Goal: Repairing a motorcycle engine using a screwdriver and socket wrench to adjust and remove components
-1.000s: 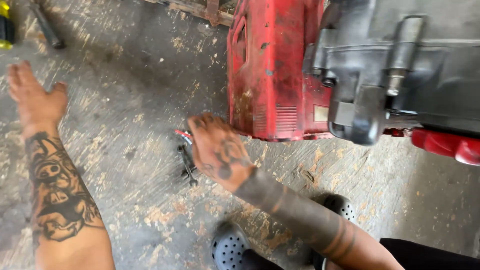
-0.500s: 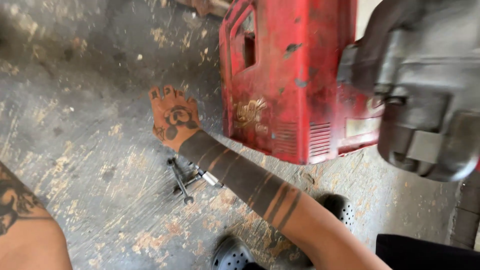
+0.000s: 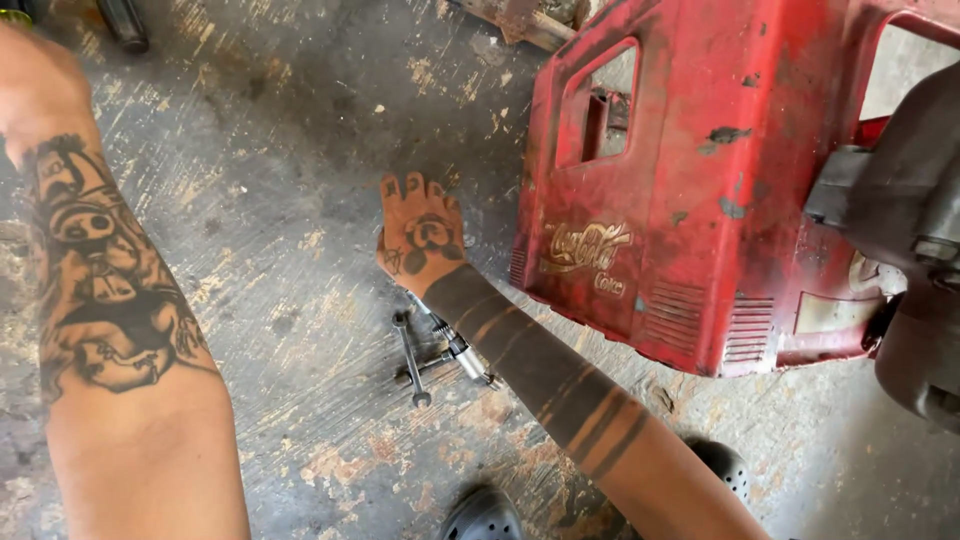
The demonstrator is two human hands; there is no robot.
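Note:
My right hand [image 3: 420, 235] rests knuckles-down on the concrete floor, its fingers curled under with nothing visible in them. Just behind its wrist lie a small wrench [image 3: 411, 358] and a ratchet-like metal tool [image 3: 462, 352], partly under my forearm. The hand is a short way left of a worn red plastic crate [image 3: 650, 180]. My left forearm fills the left side. Only the back of my left hand [image 3: 35, 85] shows at the top-left edge, its fingers out of view.
A grey engine-like machine [image 3: 905, 250] hangs over the crate at the right. Black clogs [image 3: 482, 516] sit at the bottom edge. A dark cylinder [image 3: 125, 25] and a rusty bar [image 3: 515, 20] lie at the top. The floor is stained, scuffed concrete.
My right hand has moved from beside the tools to a spot farther up the floor, past them. My left arm has come closer to the camera, and the view has shifted.

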